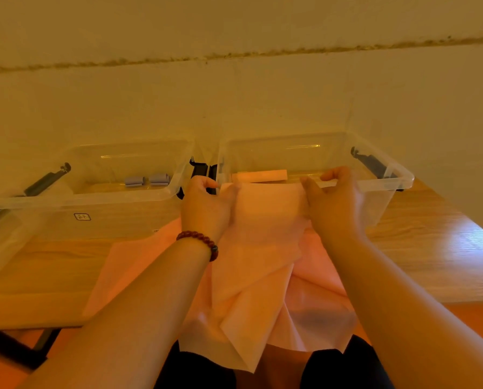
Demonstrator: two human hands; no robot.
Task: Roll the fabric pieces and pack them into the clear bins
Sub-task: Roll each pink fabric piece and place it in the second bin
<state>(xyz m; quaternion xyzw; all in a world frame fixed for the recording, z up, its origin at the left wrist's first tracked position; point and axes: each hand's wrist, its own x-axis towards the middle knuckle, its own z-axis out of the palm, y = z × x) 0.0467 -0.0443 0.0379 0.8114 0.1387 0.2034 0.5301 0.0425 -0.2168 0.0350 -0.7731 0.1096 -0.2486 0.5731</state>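
Single head-worn wide-angle view, forward and down, close over the table [52,265] edge, toward the wall [234,102]

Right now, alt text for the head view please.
The left hand and right hand grip the top edge of a thin pink fabric sheet in front of two clear plastic bins on a wooden table. The right bin holds one pink roll, the left bin two small grey rolls.

The left bin [94,196] runs off the picture's left edge, and its label [82,217] is too small to read. The pink cloth [262,234] hides part of the right bin [397,178]'s front wall.
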